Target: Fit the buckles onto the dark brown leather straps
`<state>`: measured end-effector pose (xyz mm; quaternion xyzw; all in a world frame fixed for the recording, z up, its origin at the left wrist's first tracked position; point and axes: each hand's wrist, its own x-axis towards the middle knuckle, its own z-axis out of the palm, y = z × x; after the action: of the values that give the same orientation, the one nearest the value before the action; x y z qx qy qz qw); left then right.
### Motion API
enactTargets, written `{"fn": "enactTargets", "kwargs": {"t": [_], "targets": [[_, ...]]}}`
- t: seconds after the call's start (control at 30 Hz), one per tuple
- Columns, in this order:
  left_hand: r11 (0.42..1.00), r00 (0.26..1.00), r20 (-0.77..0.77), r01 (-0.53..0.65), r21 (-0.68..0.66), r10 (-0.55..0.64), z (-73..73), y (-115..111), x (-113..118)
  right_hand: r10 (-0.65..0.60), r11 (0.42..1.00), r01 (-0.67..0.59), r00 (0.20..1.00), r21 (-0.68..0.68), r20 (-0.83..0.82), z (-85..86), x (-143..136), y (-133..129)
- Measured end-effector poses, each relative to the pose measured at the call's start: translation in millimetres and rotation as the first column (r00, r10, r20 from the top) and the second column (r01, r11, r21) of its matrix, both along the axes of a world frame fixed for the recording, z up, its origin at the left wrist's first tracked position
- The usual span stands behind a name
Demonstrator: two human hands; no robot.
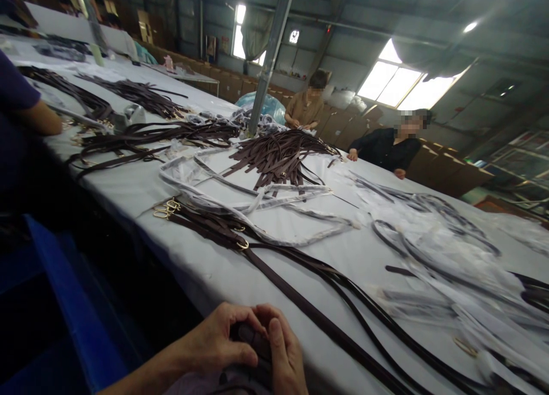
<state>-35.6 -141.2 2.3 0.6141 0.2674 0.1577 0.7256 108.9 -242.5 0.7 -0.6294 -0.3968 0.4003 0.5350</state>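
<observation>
Left hand (217,343) and right hand (285,358) together at the near edge of the white table (141,192), fingers curled shut around a dark folded strap end (253,338), pinched between both thumbs. Just beyond, long brown straps (326,326) running across the table from a cluster of gold buckles (167,208). Farther off, a loose pile of straps (278,158) and clear plastic sleeves (429,252). Two people (386,146) at the far side.
</observation>
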Motion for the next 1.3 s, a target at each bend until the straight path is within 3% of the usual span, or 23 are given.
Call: {"fn": "enactTargets", "kwargs": {"t": [0.13, 0.23, 0.37, 0.5, 0.7, 0.8, 1.03, 1.17, 1.3], "targets": [[0.995, 0.995, 0.094, 0.028, -0.100, -0.019, -0.6, -5, 4, 0.026, 0.999, -0.029, 0.997, 0.033, 0.078, -18.6, -7, 3], [0.988, 0.987, 0.158, 0.057, -0.141, -0.034, 5.2, -3, 6, 0.054, 0.983, -0.060, 0.998, 0.173, 0.038, -28.3, -8, 2], [0.993, 0.996, 0.088, 0.004, -0.115, 0.006, 11.8, 7, 4, 0.128, 0.962, -0.159, 0.980, 0.220, 0.150, -15.9, 0, -1], [0.984, 0.994, 0.056, 0.101, -0.147, -0.094, 3.3, 17, -2, 0.149, 0.967, -0.203, 0.940, 0.153, 0.306, -5.8, 10, -5], [0.975, 0.976, -0.121, 0.193, 0.112, -0.180, -4.2, 23, -9, 0.083, 0.973, -0.170, 0.891, 0.158, 0.446, -9.1, 16, -6], [0.970, 0.972, -0.079, 0.227, 0.087, -0.220, -1.3, 27, -14, 0.097, 0.972, -0.187, 0.876, 0.146, 0.472, -2.9, 14, -3], [0.988, 0.997, 0.053, -0.046, -0.147, 0.054, -17.4, 44, -35, 0.073, 0.990, -0.122, 0.865, 0.067, 0.496, 3.3, 12, -1], [0.953, 0.991, 0.074, -0.086, -0.289, 0.112, -23.7, 44, -35, 0.073, 0.994, -0.102, 0.900, 0.044, 0.429, 4.8, 8, 3], [0.945, 0.991, 0.050, -0.105, -0.311, 0.127, -24.9, 41, -33, 0.074, 0.997, -0.072, 0.944, -0.021, 0.323, 2.8, 10, 2]]}}
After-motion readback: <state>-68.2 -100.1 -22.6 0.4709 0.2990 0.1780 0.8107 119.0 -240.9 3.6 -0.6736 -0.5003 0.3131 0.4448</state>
